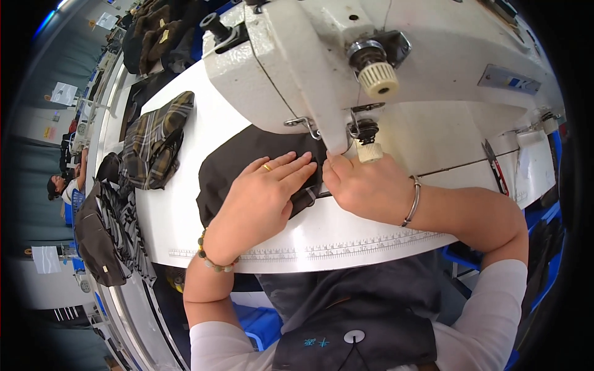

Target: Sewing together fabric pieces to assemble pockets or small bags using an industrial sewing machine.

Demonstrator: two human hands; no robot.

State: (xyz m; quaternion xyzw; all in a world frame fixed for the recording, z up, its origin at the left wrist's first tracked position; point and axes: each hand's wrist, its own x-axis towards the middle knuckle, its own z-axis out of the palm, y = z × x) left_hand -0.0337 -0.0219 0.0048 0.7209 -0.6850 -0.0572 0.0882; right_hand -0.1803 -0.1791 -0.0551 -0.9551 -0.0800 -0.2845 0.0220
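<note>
Dark fabric panel (226, 157) flat on white worktable (164, 213), right end below sewing machine (291, 68) head; long axis roughly left-right, partly hidden. Left hand (263, 191) spread over it, grasping nothing, presumably keeping cloth smooth. Right hand (368, 185) curled at right end, likely steadying it; cannot tell if pinching. Snips (495, 170) lie right; plaid cloth (154, 142) left.
</note>
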